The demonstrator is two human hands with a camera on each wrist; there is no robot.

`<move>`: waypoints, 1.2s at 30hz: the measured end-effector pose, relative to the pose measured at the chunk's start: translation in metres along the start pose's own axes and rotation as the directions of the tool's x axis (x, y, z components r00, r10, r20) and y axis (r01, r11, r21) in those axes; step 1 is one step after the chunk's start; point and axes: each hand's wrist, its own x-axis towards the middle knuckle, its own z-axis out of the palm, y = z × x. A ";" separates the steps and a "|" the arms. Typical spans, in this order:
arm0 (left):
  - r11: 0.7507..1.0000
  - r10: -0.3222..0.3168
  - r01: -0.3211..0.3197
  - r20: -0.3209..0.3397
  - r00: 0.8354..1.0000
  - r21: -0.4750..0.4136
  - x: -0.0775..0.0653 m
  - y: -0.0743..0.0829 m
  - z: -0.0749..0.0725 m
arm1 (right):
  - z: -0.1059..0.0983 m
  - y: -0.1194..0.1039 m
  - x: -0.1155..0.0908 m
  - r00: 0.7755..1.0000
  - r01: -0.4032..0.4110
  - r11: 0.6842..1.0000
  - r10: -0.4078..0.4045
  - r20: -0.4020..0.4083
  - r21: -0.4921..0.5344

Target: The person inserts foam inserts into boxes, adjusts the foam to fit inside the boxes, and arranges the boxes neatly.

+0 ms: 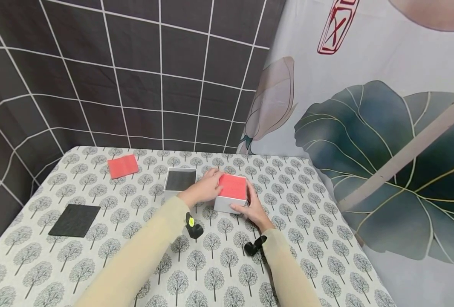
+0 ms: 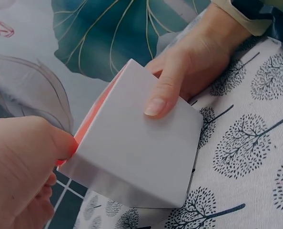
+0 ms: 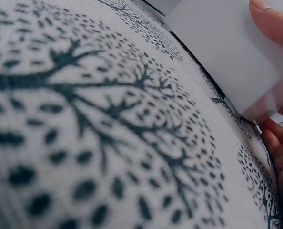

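Observation:
A white open-topped box (image 1: 229, 204) stands on the table, with a red sheet (image 1: 232, 186) lying flat just below its rim. My left hand (image 1: 208, 186) grips the box's left wall, its thumb over the red sheet at the edge and its other fingers outside; they are partly hidden. In the left wrist view, a strip of red shows beside that thumb. On the opposite side, my right hand (image 1: 254, 208) holds the box, thumb on the front face (image 2: 132, 129) and fingers along the right side. The right wrist view catches only the box's lower part (image 3: 232, 52).
Left of the held box stands a second white box (image 1: 167, 194) with a black sheet (image 1: 180, 180) inside. A loose red sheet (image 1: 122, 166) lies at the back left, a black square sheet (image 1: 74, 220) nearer the front. A tree-print cloth (image 1: 211, 273) covers the table.

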 end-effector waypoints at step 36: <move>0.941 0.037 -0.059 0.072 0.997 0.332 0.016 0.029 0.018 | 0.001 -0.001 -0.001 1.000 0.010 1.000 -0.010 0.008 -0.028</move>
